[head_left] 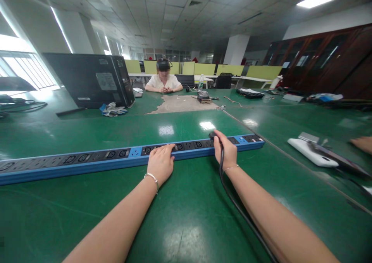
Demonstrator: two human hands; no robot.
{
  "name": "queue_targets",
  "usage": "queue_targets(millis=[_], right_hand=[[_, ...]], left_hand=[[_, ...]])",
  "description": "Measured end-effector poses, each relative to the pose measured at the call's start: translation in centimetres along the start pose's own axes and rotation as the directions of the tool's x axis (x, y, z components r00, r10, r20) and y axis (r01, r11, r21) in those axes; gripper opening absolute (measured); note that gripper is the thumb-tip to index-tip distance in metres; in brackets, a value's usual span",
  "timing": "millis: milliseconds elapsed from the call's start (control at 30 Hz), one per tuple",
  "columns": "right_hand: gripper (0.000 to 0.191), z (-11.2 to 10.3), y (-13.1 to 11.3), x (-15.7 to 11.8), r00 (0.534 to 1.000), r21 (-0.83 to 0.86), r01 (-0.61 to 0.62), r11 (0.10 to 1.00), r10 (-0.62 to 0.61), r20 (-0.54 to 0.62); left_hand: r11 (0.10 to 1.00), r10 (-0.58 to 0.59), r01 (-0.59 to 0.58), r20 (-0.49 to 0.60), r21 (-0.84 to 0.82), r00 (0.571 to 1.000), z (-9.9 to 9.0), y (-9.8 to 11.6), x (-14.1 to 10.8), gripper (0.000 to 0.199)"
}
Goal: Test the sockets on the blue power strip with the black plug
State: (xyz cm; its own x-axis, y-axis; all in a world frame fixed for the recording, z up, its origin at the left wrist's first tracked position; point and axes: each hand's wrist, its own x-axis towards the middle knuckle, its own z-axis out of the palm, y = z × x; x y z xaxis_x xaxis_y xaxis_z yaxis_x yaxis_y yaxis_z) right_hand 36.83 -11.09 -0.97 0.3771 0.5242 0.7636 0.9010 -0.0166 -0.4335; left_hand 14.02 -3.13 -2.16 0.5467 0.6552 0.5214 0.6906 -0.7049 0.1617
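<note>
A long blue power strip [87, 168] with a black socket face lies across the green table, running from the left edge to right of centre. My left hand [161, 160] is closed over its middle, fingers on the top and thumb at the near side. In my right hand [226, 150] is a black power plug [212, 135], pinched just above the sockets near the strip's right part. Whether its pins touch a socket is hidden. From the plug, a black cable [233, 201] hangs past my wrist and runs along my right forearm toward the bottom edge.
A black computer case [87, 78] stands at the back left, with work gloves [112, 109] beside it. Across the table [180, 216] sits a person [164, 80], near a water bottle [200, 82]. On the right lie a white device [312, 152] and another person's hand [363, 143].
</note>
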Motion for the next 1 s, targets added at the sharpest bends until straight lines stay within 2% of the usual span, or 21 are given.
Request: queue_targets(millis=[67, 100, 233, 333, 433, 533, 633, 867, 1000], right_hand=[[0.036, -0.4, -0.3, 0.5, 0.990, 0.098, -0.082, 0.992, 0.092, -0.106], [0.036, -0.4, -0.6, 0.6, 0.987, 0.139, -0.109, 0.984, 0.124, -0.105], [0.033, 0.3, -1.9, -0.1, 0.990, 0.268, -0.124, 0.955, 0.103, 0.093], [0.030, 1.9, -3.7, -0.6, 0.975, 0.392, -0.139, 0.910, 0.057, 0.214], [0.029, 4.0, -6.1, -0.5, 0.950, 0.469, -0.225, 0.854, 0.085, 0.302], [0.027, 5.8, -8.4, -0.2, 0.937, 0.422, -0.220, 0.880, 0.071, 0.342], [0.027, 6.7, -10.0, 0.1, 0.922, 0.313, -0.171, 0.934, 0.040, 0.385], [0.031, 6.3, -11.6, 0.8, 0.862, 0.082, 0.007, 0.997, -0.047, 0.505], [0.033, 6.1, -13.2, 0.8, 0.824, -0.102, 0.175, 0.979, -0.089, 0.559]], left_hand=[[1.000, -0.010, 0.010, -0.003, -0.025, 1.000, 0.1, 0.0, 0.1, 0.040], [0.999, -0.015, 0.015, -0.004, -0.039, 1.000, 0.2, -0.1, 0.2, 0.041], [0.994, -0.047, 0.045, -0.016, -0.097, 0.999, 0.5, -0.1, 0.3, 0.048], [0.992, -0.093, 0.087, -0.065, -0.092, 0.994, 0.4, -0.3, 0.2, 0.058], [0.989, -0.149, 0.147, -0.128, -0.028, 0.980, -0.1, -0.7, 0.0, 0.067], [0.982, -0.185, 0.187, -0.112, 0.007, 0.976, -0.5, -1.4, -0.1, 0.074], [0.983, -0.180, 0.182, -0.086, 0.021, 0.980, -0.6, -1.9, -0.1, 0.078], [0.986, -0.166, 0.167, -0.085, 0.013, 0.982, -0.1, -2.1, 0.1, 0.066], [0.988, -0.152, 0.153, -0.093, 0.003, 0.984, -0.3, -2.1, 0.1, 0.051]])
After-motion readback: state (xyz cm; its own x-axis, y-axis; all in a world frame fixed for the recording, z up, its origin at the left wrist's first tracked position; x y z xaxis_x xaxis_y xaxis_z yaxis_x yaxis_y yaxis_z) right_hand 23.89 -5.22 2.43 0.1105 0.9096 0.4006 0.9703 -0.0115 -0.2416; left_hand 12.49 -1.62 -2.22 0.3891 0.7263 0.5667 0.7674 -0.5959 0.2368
